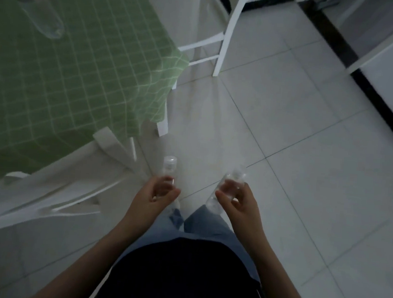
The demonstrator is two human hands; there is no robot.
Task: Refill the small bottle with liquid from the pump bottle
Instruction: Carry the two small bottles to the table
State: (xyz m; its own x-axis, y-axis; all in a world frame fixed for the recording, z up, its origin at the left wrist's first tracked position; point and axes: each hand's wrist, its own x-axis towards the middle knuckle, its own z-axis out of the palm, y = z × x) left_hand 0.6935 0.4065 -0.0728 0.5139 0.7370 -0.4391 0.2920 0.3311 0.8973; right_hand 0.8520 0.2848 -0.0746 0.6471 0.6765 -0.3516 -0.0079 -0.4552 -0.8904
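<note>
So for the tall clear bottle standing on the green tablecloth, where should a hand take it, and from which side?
Around the bare lower body of the tall clear bottle, below its red-and-white label. That part looks round and plain. Come from the table edge by the white chair, which is the person's side. Both the left hand and right hand hold small bottles now.

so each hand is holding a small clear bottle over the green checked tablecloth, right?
Not quite. The left hand and right hand do each hold a small clear bottle, but over the tiled floor, not the green checked tablecloth, which lies off to the left in the head view.
</note>
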